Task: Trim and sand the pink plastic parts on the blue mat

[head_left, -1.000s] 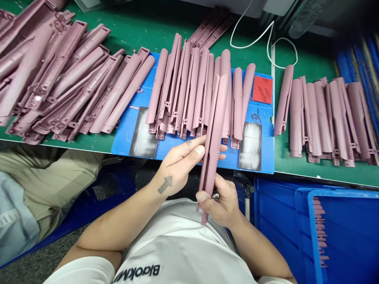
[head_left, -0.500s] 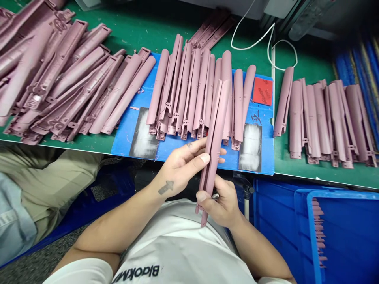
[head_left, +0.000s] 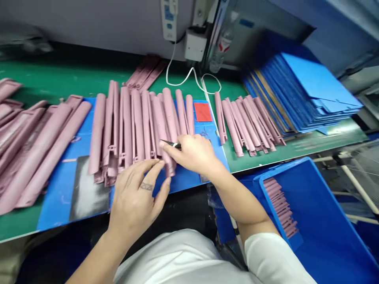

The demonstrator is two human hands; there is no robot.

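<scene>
Head-worn cam, facing fwd & down, close over hands (head_left: 134,203), green workbench (head_left: 59,75)

No readable text; wall-unit label (head_left: 168,12) too blurred

- Right hand (head_left: 192,154) pinches a small knife (head_left: 171,144) above pink plastic parts (head_left: 133,126)
- Left hand (head_left: 136,201) open, fingertips (head_left: 158,163) beside those parts
- Blue mat (head_left: 59,197) under them, on the green bench (head_left: 74,75)
- Blue crate (head_left: 284,167) right of the hands
</scene>
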